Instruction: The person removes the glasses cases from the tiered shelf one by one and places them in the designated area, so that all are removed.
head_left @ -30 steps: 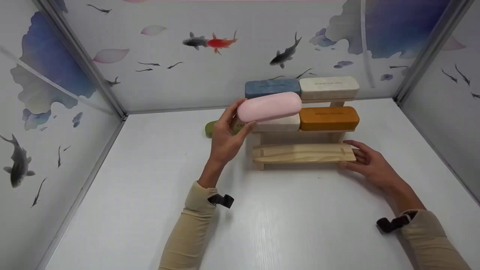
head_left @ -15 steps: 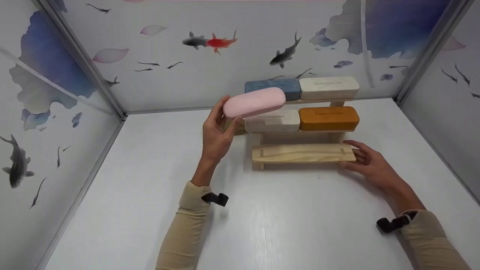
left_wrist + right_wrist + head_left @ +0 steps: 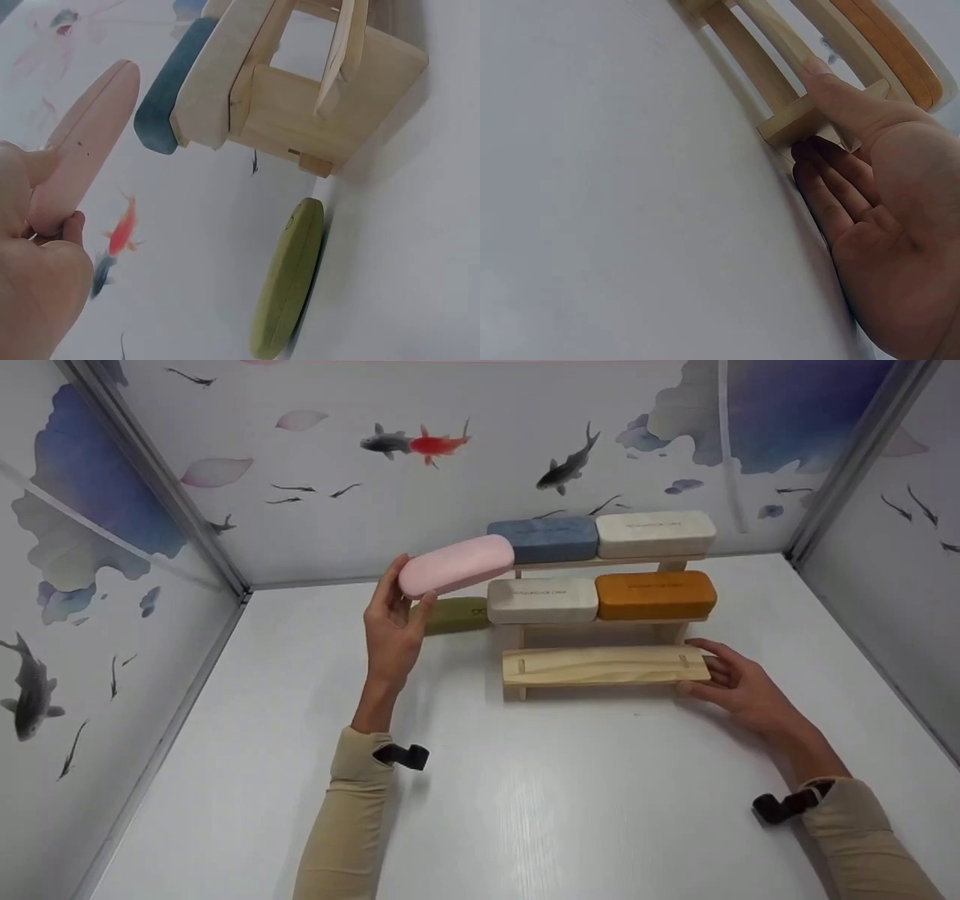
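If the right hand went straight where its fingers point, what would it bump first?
Probably the wooden stand's lowest step, at its right end: the right hand is just there and seems to be touching it.

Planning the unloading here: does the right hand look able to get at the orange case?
Likely yes: the right hand holds only the bottom shelf, and nothing covers the orange case one tier up.

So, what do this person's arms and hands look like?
The bare left hand and bare right hand wear no gloves. A beige, creased cloth left sleeve and matching right sleeve reach toward the wrists, where a small black left wrist device and similar right wrist device sit. No cables show.
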